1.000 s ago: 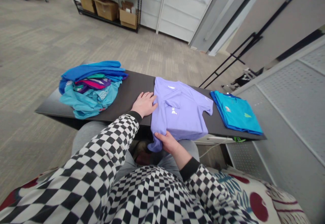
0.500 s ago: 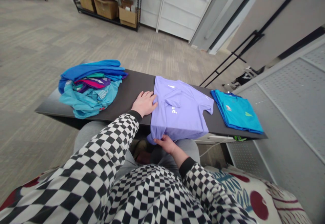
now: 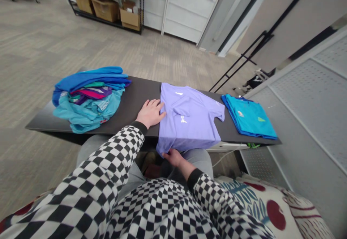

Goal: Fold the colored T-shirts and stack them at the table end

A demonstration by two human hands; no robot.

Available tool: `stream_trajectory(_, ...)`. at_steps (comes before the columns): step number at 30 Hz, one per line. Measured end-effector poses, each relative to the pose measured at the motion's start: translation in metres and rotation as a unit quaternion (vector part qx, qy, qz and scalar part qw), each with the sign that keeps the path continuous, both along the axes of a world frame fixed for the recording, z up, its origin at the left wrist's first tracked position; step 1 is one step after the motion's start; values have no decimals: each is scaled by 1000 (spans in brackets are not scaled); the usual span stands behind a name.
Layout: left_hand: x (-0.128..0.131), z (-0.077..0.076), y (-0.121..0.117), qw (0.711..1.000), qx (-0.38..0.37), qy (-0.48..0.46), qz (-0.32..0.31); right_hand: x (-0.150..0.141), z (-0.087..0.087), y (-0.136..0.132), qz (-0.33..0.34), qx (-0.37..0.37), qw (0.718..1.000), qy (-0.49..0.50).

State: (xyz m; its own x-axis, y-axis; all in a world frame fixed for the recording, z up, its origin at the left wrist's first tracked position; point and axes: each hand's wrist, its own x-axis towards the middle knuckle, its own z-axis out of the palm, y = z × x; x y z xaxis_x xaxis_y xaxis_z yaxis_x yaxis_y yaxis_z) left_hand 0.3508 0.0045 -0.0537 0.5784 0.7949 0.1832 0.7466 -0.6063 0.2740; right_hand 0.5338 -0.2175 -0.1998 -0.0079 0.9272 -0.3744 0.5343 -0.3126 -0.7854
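A lavender T-shirt [image 3: 189,123] lies partly folded on the dark tabletop, one sleeve laid inward across its front and the other pointing right. Its lower end hangs over the table's near edge. My left hand [image 3: 150,113] rests flat with fingers spread, its fingertips at the shirt's left edge. Down at the hanging lower left corner, my right hand [image 3: 173,157] pinches the hem between thumb and fingers.
A loose heap of blue, purple and turquoise clothes [image 3: 90,99] lies on the left of the dark table [image 3: 138,90]. Folded blue shirts [image 3: 251,118] are stacked at the right end, near a grey perforated panel [image 3: 306,98]. Cardboard boxes [image 3: 105,9] sit on a shelf beyond.
The whole view has shifted slightly, so the table and clothes appear a little further left. Both hands keep nearly the same places on the lavender T-shirt.
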Motion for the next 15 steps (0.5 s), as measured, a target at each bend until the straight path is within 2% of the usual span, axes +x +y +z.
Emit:
stream_trajectory(2, 0, -1, 1, 1000, 1, 0, -2, 3, 15, -2, 17, -22, 999, -16)
stream_trajectory(4, 0, -1, 1, 1000, 5, 0, -3, 10, 39, -3, 61, -56, 996, -31)
stream_trajectory(6, 0, -2, 1, 1000, 8, 0, -5, 21, 71, -1, 128, -105, 986, -21)
stream_trajectory(8, 0, -2, 2, 1000, 8, 0, -6, 34, 107, 7, 162, -145, 976, 32)
stream_trajectory(9, 0, -3, 2, 1000, 6, -1, -7, 42, 125, 16, 149, -146, 976, 62)
stream_trajectory(11, 0, -3, 2, 1000, 5, -7, -6, 60, 156, 42, 68, -87, 990, 85)
stream_trajectory(13, 0, -4, 2, 1000, 7, -15, -5, 80, 177, 80, -42, 37, 998, 30)
stream_trajectory(15, 0, -4, 1, 1000, 7, -22, -3, 100, 188, 123, -143, 128, 979, -62)
